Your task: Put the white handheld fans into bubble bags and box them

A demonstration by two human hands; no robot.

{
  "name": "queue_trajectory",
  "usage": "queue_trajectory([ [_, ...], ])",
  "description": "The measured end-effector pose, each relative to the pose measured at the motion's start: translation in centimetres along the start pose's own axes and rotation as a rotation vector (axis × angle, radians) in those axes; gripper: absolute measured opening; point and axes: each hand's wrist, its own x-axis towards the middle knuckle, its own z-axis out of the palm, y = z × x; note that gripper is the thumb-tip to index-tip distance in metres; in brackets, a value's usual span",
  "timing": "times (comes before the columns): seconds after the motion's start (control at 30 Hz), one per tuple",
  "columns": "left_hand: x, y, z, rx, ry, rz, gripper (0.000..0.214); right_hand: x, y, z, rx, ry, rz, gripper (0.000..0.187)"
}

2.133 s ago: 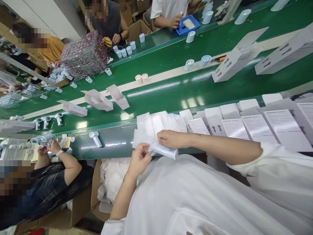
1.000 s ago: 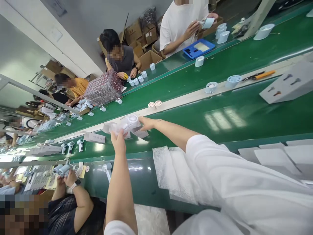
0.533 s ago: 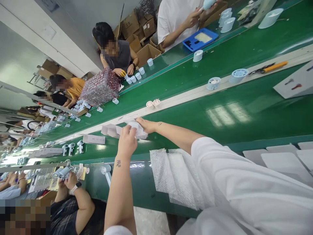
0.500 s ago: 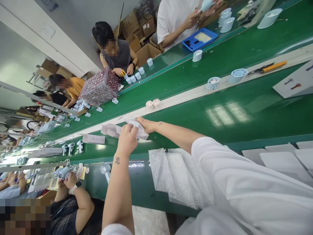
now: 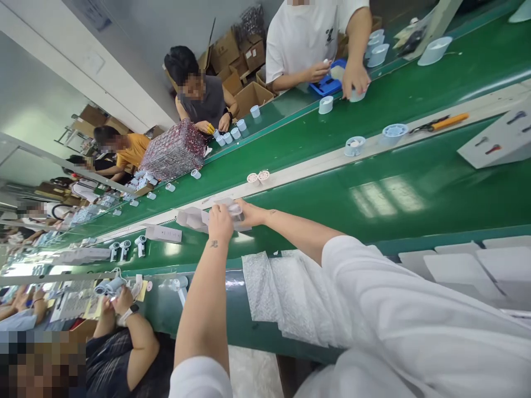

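A white cardboard box [image 5: 192,218] with its flaps spread lies over the green belt in front of me. My left hand [image 5: 220,222] is closed at the box's near side, its fingertips partly hidden. A bubble-wrapped item [image 5: 235,210] shows between my hands at the box; what is inside the wrap cannot be made out. My right hand [image 5: 251,213] grips the item's right end, with some fingers hidden behind it. Nearer to me, bubble-wrap bags [image 5: 286,293] lie in an overlapping pile beside my right arm.
Left of my hands are a closed white box [image 5: 164,233] and several hair dryers [image 5: 124,250]. Two round pale parts [image 5: 258,177] stand on the rail. Orange-handled pliers [image 5: 450,121] and a printed box [image 5: 495,138] are rightward. Co-workers sit across and at left; white boxes [image 5: 460,271] line the right.
The bubble-wrapped item has moved down into or against the open box, between my hands. Across the belt, a co-worker's hand has reached down to a light blue cup-shaped part.
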Motion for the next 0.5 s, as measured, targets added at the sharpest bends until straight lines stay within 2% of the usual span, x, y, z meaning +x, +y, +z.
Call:
queue_trajectory([
  [0.07,-1.5,1.1,1.5,0.047,0.094,0.048,0.025,-0.7,-0.4,-0.9,-0.015,-0.006,-0.006,0.062],
  [0.13,-3.6,2.4,2.2,0.048,0.127,0.187,0.023,-1.9,-0.8,-2.5,-0.043,-0.016,-0.016,0.063],
  [0.2,-6.3,3.4,2.3,0.016,0.190,0.310,0.019,-3.9,-0.9,-5.1,-0.057,-0.005,-0.010,0.065],
  [0.27,-9.7,3.3,2.2,-0.047,0.331,0.304,0.018,-6.7,-0.6,-8.8,-0.042,0.040,0.032,0.068],
  [0.33,-13.3,1.1,2.3,-0.133,0.419,0.176,0.016,-10.2,0.1,-13.3,-0.025,0.099,0.105,0.070],
  [0.4,-16.6,-3.0,2.8,-0.191,0.378,-0.026,0.017,-13.9,1.3,-17.9,-0.043,0.150,0.212,0.073],
  [0.43,-18.1,-5.4,3.2,-0.218,0.344,-0.166,0.018,-15.7,2.0,-20.0,-0.061,0.179,0.277,0.074],
  [0.5,-20.4,-10.2,3.9,-0.182,0.251,-0.587,0.016,-18.9,3.6,-23.5,-0.116,0.240,0.411,0.073],
])
